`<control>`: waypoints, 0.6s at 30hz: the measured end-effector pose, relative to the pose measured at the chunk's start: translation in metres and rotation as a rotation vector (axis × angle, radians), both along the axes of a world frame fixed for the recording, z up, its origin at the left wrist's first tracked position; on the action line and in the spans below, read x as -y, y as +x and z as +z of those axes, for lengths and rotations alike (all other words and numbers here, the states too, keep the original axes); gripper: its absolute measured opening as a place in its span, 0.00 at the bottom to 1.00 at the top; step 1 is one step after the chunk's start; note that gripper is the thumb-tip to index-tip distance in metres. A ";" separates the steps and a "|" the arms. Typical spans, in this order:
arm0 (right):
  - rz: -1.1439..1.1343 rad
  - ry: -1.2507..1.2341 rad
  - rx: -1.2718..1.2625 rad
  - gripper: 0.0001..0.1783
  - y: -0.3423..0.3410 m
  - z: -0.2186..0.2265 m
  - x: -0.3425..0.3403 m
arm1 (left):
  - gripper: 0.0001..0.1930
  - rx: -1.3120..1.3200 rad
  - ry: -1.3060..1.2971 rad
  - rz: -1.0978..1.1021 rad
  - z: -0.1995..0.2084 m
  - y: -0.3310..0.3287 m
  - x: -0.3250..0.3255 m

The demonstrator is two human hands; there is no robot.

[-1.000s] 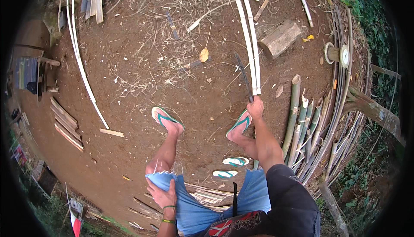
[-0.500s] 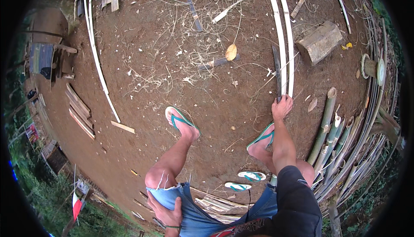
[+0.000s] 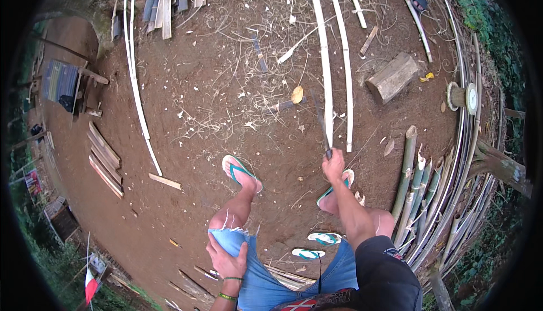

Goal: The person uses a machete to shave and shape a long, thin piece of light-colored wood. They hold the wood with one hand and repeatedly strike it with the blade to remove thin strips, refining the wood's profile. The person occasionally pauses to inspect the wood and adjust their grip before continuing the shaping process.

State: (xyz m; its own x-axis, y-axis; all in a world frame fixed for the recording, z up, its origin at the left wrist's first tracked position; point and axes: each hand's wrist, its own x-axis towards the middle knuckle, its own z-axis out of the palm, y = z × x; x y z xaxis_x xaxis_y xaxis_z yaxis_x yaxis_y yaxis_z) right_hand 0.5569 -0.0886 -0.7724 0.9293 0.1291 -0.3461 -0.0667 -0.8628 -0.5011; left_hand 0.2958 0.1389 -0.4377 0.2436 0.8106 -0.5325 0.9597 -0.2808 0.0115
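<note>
Gripping dark knife [image 3: 322,123] clamped in fingers [image 3: 328,162] of right hand [image 3: 335,165], beside near end of pale strip [image 3: 323,45] over dirt ground [image 3: 175,209]. Resting left hand [image 3: 229,263] on denim-clad knee [image 3: 228,240], thumb [image 3: 243,249] apart from fingers.

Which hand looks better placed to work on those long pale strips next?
Probably the right hand: it holds the knife, close to the near end of one pale strip. The left hand rests on the left leg.

Over on the right, a log [image 3: 392,78] is seen on brown soil [image 3: 175,124], a spool [image 3: 462,97] set to its right; a yellowed leaf [image 3: 297,94] is spotted farther left, two loose flip-flops [image 3: 324,238] are parked side by side, and a red-and-white flag [image 3: 90,287] is glimpsed lower left.
</note>
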 end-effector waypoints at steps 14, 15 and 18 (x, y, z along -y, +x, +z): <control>0.140 0.462 -0.367 0.14 -0.162 0.468 -0.242 | 0.37 0.405 -0.573 0.513 0.005 -0.137 -0.075; 0.148 0.498 -0.385 0.15 -0.176 0.487 -0.251 | 0.34 0.430 -0.673 0.589 0.028 -0.138 -0.083; 0.170 0.611 -0.509 0.14 -0.225 0.541 -0.273 | 0.29 0.604 -0.782 0.722 0.078 -0.161 -0.094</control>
